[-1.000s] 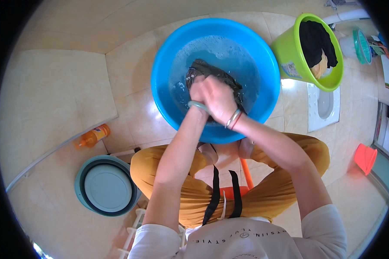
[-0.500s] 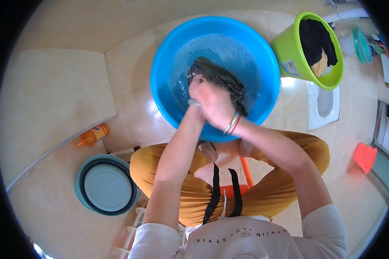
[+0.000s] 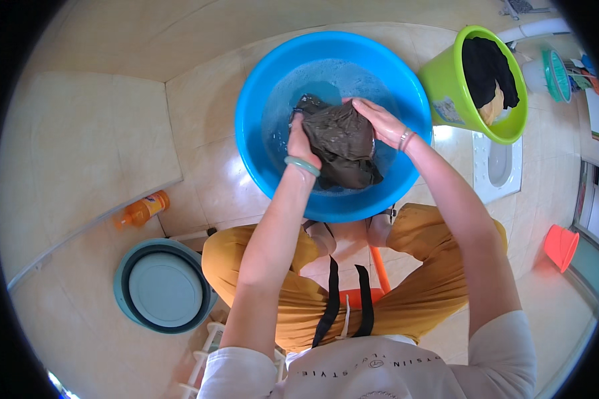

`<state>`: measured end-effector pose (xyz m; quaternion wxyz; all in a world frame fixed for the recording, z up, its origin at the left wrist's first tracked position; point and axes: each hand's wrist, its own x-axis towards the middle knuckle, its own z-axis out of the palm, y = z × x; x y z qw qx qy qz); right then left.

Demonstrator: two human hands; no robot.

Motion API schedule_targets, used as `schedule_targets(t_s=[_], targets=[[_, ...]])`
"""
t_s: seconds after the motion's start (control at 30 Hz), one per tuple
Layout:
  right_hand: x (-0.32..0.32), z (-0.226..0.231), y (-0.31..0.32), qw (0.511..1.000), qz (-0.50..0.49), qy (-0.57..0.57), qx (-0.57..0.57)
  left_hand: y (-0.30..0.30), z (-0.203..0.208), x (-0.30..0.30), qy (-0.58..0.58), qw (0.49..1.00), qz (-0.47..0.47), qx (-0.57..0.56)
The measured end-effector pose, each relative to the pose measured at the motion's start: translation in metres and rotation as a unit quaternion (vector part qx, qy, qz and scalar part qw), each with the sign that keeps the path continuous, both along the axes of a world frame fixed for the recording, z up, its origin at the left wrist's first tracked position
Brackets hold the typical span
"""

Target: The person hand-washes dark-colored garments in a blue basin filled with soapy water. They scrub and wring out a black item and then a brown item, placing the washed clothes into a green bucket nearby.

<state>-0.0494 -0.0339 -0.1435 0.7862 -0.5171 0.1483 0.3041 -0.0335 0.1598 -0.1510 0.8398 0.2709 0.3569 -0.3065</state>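
A wet dark brown-grey garment [image 3: 341, 139] is bunched up over soapy water in a large blue basin [image 3: 249, 126]. At its left edge my left hand [image 3: 301, 143], below which a pale green bangle shows, is closed on the cloth, its fingers partly hidden. My right hand [image 3: 381, 124] grips the upper right edge, thumb on top and the other fingers mostly behind the cloth. The garment's lower end hangs toward the near side of the basin.
A green bucket [image 3: 439, 83] with black and cream clothes stands right of the basin, near a white squat toilet [image 3: 498, 163]. At left are an orange bottle [image 3: 143, 209] and a grey-green folding basin [image 3: 166, 289]. A red container [image 3: 561, 247] is at far right.
My hands were close together, the right crossing over by the left on the garment. Now they are apart, the right at its right edge, and the cloth is spread wider and lifted.
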Motion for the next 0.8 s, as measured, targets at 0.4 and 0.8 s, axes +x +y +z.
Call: schedule_targets(t_s=[0.4, 0.8], targets=[[0.019, 0.019, 0.074, 0.758, 0.025, -0.241, -0.606, -0.042, 0.022, -0.037, 0.004, 0.998, 0.028, 0.058], [-0.031, 0.066, 0.121, 0.749, -0.051, -0.477, -0.456, 0.017, -0.023, -0.028, -0.153, 0.987, -0.022, -0.045]])
